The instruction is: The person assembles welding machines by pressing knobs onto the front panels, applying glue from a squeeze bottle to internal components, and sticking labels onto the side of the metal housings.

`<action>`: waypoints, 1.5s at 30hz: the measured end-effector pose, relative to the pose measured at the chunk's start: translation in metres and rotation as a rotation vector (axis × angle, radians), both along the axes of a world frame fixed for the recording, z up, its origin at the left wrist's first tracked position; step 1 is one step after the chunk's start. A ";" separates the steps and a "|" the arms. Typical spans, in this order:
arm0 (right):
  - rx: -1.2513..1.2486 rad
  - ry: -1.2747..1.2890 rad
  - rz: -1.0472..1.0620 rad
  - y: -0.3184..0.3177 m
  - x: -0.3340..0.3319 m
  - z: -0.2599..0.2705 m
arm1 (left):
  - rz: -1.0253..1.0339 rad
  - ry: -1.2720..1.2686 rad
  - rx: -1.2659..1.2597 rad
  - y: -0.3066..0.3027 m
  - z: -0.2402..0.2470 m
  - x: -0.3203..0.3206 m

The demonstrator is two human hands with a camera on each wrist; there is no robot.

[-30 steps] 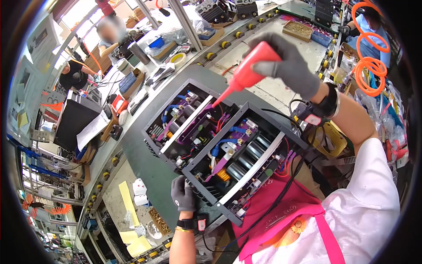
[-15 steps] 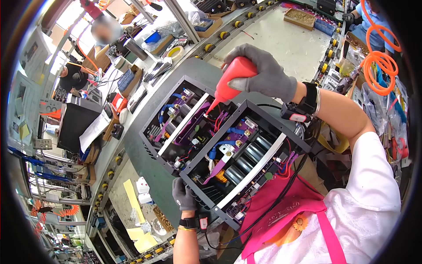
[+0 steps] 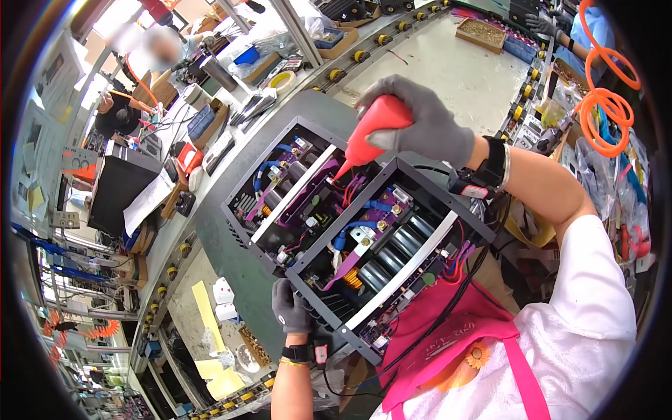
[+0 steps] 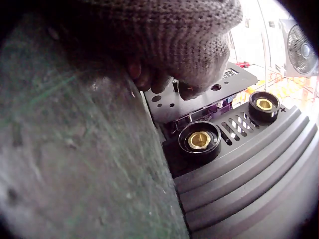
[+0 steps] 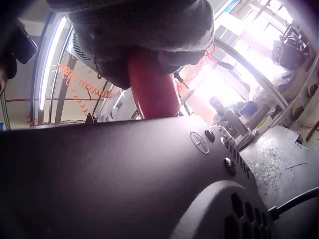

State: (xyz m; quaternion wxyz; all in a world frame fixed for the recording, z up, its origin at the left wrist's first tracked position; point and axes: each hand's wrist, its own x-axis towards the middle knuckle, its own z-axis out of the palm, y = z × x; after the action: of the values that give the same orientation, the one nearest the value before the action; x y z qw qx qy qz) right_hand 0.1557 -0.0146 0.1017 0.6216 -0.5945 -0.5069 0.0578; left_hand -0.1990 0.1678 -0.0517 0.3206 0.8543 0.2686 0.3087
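Observation:
In the head view my gloved right hand (image 3: pixel 427 126) grips a red squeeze bottle (image 3: pixel 378 129), tilted with its nozzle pointing down into the farther of two open black metal cases (image 3: pixel 297 129). The tip is at a purple circuit board (image 3: pixel 311 192) inside. The nearer case (image 3: pixel 392 171) holds dark cylindrical capacitors (image 3: pixel 388 259), blue wires and a copper coil. My gloved left hand (image 3: pixel 290 308) rests at the nearer case's left corner, its fingers partly hidden. In the left wrist view that glove (image 4: pixel 174 40) is against a case panel, beside two round terminals with brass nuts (image 4: pixel 200 140).
A dark green mat (image 3: pixel 231 259) lies under the cases. Rollers line the conveyor (image 3: pixel 336 73). Yellow paper strips (image 3: pixel 206 315) and a box of small brass parts (image 3: pixel 253 344) lie at left. An orange coiled hose (image 3: pixel 605 105) hangs at right. Other people work nearby.
My right hand has lowered the red bottle and moved slightly left, its nozzle now deeper in the farther case. The left hand stays at the nearer case's corner.

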 end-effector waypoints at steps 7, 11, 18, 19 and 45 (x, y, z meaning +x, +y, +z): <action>0.045 -0.128 0.161 0.012 -0.024 0.042 | 0.033 0.007 -0.022 -0.001 0.004 0.003; -0.092 -0.273 0.241 0.043 -0.056 0.044 | 0.017 -0.013 -0.021 -0.003 0.008 0.003; -0.175 -0.485 0.324 0.064 -0.068 0.031 | 0.020 -0.020 -0.026 -0.007 0.021 0.007; -0.144 -0.515 0.318 0.064 -0.069 0.031 | 0.018 -0.028 -0.025 -0.007 0.022 0.008; 0.001 -0.424 0.305 0.086 -0.102 0.056 | -0.139 -0.095 -0.128 0.009 0.035 0.018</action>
State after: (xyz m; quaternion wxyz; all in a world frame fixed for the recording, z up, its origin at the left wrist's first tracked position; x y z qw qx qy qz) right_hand 0.0533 0.0710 0.1574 0.4856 -0.5099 -0.7096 0.0246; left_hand -0.1810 0.1764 -0.0169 0.4075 0.8331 0.2123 0.3080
